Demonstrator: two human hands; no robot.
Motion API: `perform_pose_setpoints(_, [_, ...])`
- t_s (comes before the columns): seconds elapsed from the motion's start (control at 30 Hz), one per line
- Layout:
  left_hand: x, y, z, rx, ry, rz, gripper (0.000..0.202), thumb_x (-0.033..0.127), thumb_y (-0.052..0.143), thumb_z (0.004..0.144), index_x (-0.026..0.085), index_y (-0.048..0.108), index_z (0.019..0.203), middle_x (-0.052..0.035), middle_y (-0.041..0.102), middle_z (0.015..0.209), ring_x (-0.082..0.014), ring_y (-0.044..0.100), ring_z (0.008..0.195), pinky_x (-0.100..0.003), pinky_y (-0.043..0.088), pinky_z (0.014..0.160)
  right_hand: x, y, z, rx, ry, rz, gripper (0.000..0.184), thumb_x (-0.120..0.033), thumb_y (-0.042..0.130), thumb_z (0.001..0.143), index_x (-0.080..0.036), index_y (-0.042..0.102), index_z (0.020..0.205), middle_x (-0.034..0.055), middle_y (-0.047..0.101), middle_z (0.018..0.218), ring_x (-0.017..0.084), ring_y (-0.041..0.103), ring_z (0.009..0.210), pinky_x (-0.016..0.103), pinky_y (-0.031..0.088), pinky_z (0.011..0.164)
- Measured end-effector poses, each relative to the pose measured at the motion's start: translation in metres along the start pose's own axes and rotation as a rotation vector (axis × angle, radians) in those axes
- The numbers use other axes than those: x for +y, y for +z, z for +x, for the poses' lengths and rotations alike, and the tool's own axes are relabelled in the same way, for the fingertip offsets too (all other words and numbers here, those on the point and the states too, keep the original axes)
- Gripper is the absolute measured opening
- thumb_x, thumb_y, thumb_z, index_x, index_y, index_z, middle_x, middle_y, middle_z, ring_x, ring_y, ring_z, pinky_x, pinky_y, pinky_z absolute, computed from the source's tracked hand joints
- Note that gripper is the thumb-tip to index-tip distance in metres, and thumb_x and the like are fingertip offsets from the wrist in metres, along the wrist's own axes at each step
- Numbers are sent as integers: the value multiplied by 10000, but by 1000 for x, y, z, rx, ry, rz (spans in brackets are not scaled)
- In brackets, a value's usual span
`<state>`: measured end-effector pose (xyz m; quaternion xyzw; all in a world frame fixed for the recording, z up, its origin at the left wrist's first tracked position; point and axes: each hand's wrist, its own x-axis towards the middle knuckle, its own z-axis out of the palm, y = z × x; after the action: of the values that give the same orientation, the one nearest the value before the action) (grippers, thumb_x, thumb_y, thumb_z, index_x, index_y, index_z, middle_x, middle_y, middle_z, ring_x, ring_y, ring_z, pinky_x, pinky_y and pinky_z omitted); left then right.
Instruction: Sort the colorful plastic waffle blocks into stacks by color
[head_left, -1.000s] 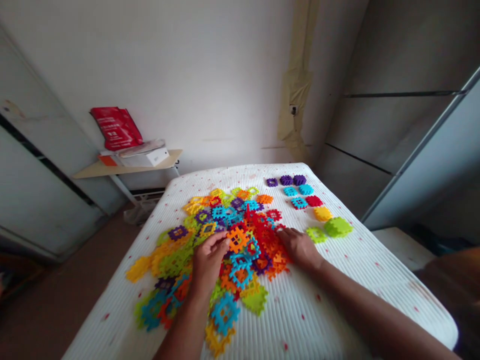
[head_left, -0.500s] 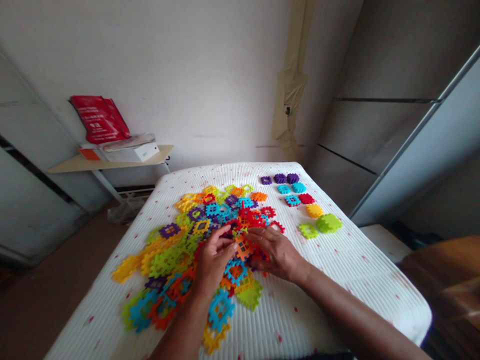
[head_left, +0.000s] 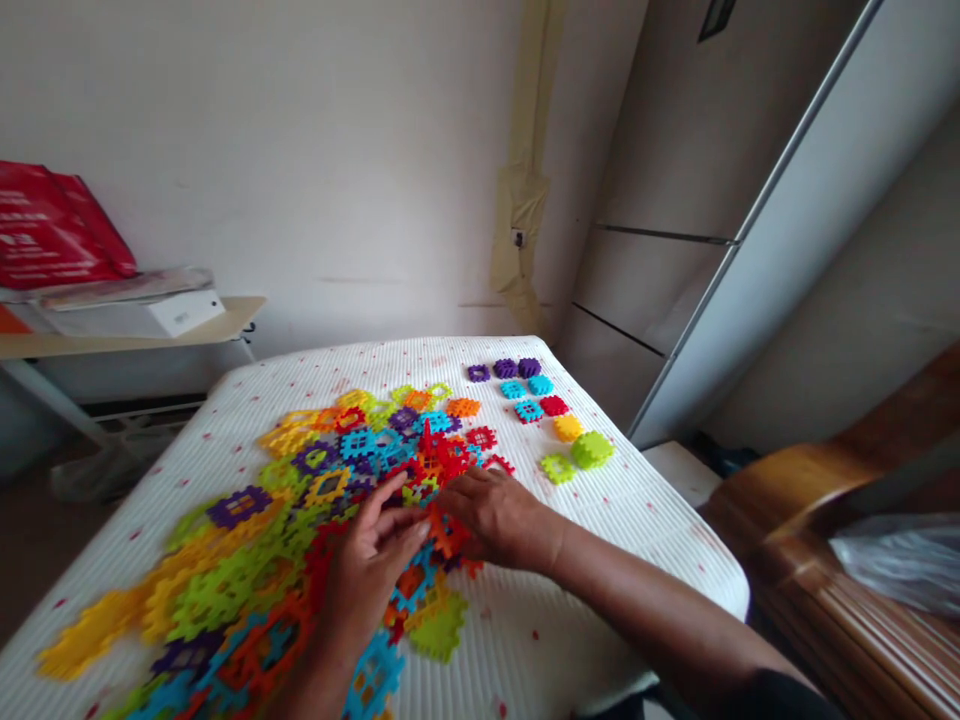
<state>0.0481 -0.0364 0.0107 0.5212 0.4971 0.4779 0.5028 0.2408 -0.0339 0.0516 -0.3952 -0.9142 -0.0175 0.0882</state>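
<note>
A heap of colourful plastic toothed building pieces, lime ones point(head_left: 225, 595) among them, covers the left and middle of the table. Over its near right part, my right hand point(head_left: 499, 520) bends its fingers around an orange square piece point(head_left: 445, 532), hiding part of it. My left hand point(head_left: 375, 560) faces it from the left, fingers curved and apart, thumb tip close to the orange piece. Red pieces point(head_left: 450, 455) lie just beyond both hands. Blue point(head_left: 375, 675) and lime point(head_left: 439, 630) pieces lie on the near side.
On the right of the white quilted cloth point(head_left: 600, 620) stand small groups of purple point(head_left: 529, 367), blue point(head_left: 540, 384), red point(head_left: 554, 405), yellow point(head_left: 568, 428) and lime pieces point(head_left: 592, 449). A side table point(head_left: 240, 312) is at the left; a grey fridge point(head_left: 660, 270) stands behind right.
The view has swung to the right, so the table and pieces sit further left. My right hand's fingers now cover more of the orange piece. My left hand stays beside it.
</note>
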Motion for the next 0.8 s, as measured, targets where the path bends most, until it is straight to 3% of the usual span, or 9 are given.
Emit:
perform_pose_setpoints(0.07, [1,-8,3,128,69,9,726,456,709,626,192,478,1262,-52,694,927,-188,652,839,-294,526,764,29,-9,-4,-57,65,-57,380,-278,640,766,-171,557,1121,84,624,1067,213,532,982,317,433,803])
perform_pose_setpoints(0.17, [1,-23,9,296,99,8,637,476,697,632,209,541,1190,-41,684,938,-191,644,888,-303,516,823,83,-20,-12,-188,306,-202,413,-210,661,725,-191,583,1130,85,636,1094,233,553,1025,322,435,832])
perform_pose_setpoints(0.3, [0,-32,11,324,72,28,550,483,706,606,205,615,1072,-30,686,907,-187,643,856,-296,518,816,133,-25,-20,-427,509,-311,539,-283,705,694,-259,559,1212,84,622,1147,261,557,1073,320,456,819])
perform_pose_setpoints(0.6, [4,-24,8,293,46,52,528,499,708,546,171,651,956,-41,701,868,-208,650,831,-312,526,803,152,-1,-16,-450,555,-344,618,-339,728,683,-287,525,1264,127,572,1199,313,508,1135,416,443,855])
perform_pose_setpoints(0.8, [2,-26,8,273,50,82,526,504,700,570,175,650,977,-51,705,893,-219,654,839,-319,535,783,154,2,-12,-473,564,-330,619,-317,730,683,-273,528,1267,135,587,1193,313,505,1141,423,428,867])
